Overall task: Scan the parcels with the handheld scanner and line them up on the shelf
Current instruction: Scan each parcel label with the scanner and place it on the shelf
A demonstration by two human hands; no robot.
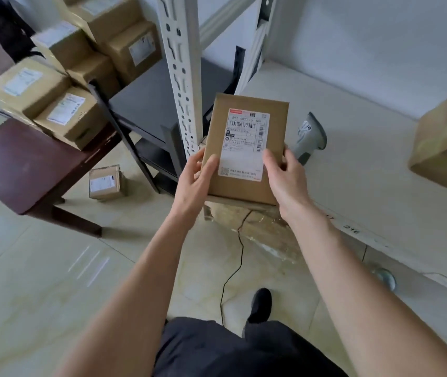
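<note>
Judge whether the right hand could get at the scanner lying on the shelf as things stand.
Probably yes. The scanner lies just beyond the right hand on the shelf, nothing between them. But that hand holds the parcel with the left hand and must let go first.

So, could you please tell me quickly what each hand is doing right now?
Left hand: holding the left edge of the labelled parcel, thumb on top.
Right hand: holding the parcel's right edge.
</note>
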